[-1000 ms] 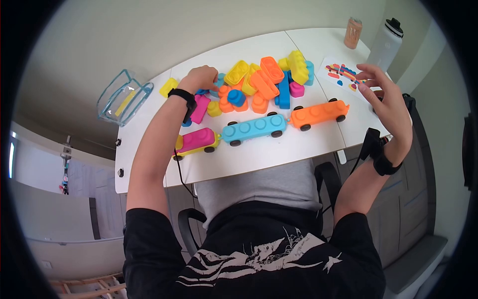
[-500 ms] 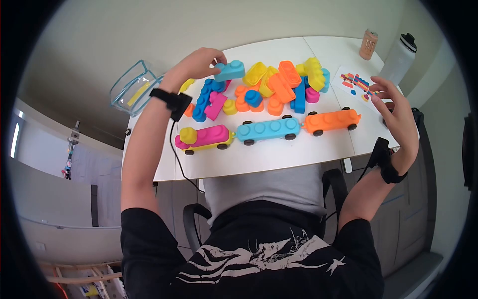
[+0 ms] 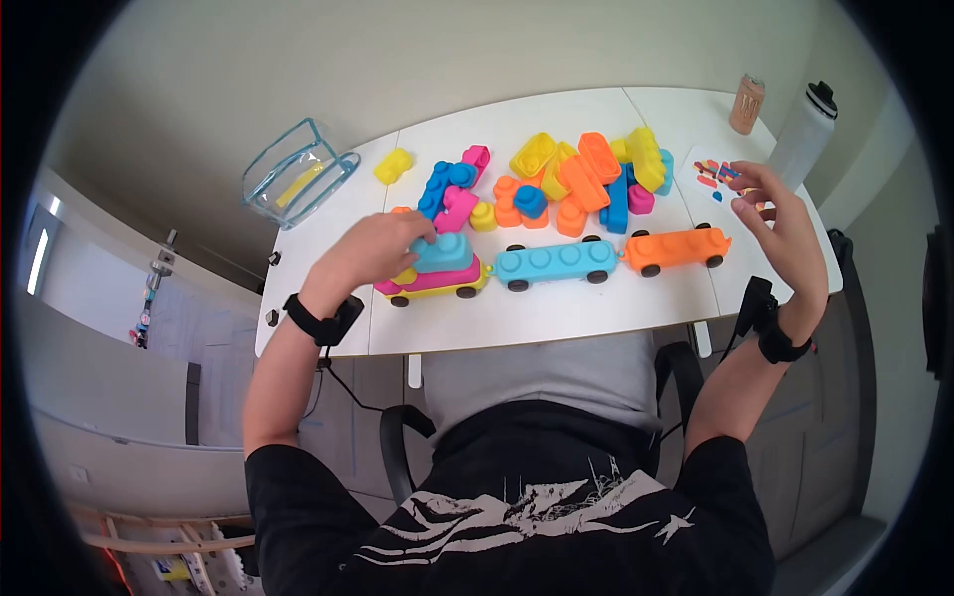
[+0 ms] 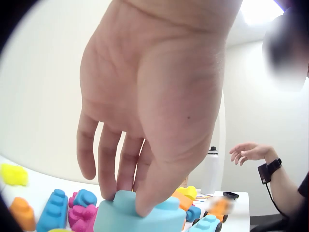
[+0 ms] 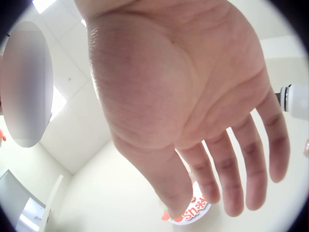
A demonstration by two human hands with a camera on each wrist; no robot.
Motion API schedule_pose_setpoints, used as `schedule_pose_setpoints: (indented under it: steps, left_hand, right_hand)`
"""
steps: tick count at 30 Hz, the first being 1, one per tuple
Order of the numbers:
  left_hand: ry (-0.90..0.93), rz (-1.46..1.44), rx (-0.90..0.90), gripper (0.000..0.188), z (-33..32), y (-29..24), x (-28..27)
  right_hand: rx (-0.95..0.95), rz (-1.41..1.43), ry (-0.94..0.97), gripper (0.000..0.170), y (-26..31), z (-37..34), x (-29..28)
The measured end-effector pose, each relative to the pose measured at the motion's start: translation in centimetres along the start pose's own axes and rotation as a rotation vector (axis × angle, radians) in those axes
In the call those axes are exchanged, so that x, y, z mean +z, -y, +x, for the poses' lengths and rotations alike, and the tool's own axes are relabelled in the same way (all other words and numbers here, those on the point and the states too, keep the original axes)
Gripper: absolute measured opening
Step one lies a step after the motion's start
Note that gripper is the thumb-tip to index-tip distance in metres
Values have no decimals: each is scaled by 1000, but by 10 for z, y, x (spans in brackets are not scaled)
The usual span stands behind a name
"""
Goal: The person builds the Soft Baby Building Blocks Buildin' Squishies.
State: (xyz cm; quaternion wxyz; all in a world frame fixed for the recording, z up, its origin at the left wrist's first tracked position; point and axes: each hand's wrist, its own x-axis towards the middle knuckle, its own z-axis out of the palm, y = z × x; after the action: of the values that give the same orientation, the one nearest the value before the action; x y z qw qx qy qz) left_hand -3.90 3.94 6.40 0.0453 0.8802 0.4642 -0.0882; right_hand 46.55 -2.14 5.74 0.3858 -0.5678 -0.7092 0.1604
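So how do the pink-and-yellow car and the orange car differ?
The pink-and-yellow car shows two body colours, the orange car one. The left hand holds a light blue block over the pink-and-yellow car, while the orange car's studs are bare. Both have dark wheels.

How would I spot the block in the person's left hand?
On the white table, three wheeled toy cars form a row. Over the leftmost, pink-and-yellow car, the left hand pinches the light-blue block. Unlike the light-blue middle car, it shows no wheels; unlike the loose blocks, it is held.
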Motion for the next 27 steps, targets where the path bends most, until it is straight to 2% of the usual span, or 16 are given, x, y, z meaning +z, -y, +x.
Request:
schedule_pose_setpoints:
  steps: [4,6,9,24,26,27]
  left_hand:
    - [-76,-24,-3,39,-4,-5,5]
    - [-44,-49,-50,52,-6,-8,3]
    - [-37,-37,-30,55,-6,-10,5]
    - [-81,-93,69,54,5,1,27]
    - [-80,-102,105,51,5,-2,9]
    - [-40,-196,13,50,4,1,-5]
  right_hand:
    - [-11,-23,15,39,5,2,4]
    - [-20,-27,17,39,7,1,5]
    - [-23,-29,19,40,7,1,5]
    - [-33,-21,64,41,18,4,17]
    - [-21,-30,70,41,19,3,17]
    - [-23,-29,67,41,18,3,17]
